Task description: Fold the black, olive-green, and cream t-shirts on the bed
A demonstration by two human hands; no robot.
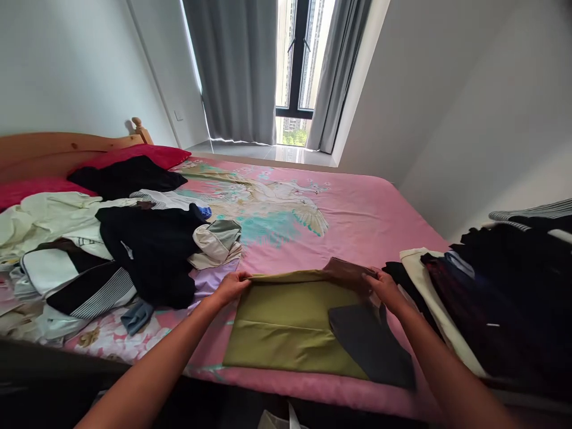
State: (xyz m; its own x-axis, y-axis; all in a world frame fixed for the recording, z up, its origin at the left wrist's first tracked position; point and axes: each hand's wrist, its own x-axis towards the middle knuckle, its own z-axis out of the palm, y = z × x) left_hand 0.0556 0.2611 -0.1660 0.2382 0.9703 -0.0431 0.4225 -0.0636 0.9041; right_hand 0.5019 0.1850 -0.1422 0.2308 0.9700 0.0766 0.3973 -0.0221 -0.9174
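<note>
An olive-green garment with dark grey and brown parts lies flat near the bed's front edge. Its far edge is folded over in a narrow strip. My left hand pinches the far left corner of this garment between thumb and fingers. At the opposite end, my right hand grips the brown part at the far right corner. Which kind of garment it is, I cannot tell.
Loose clothes, among them a black garment, are heaped on the left of the pink bedsheet. Stacked dark and cream clothes and a striped hanger are at the right. Red pillows lie by the wooden headboard.
</note>
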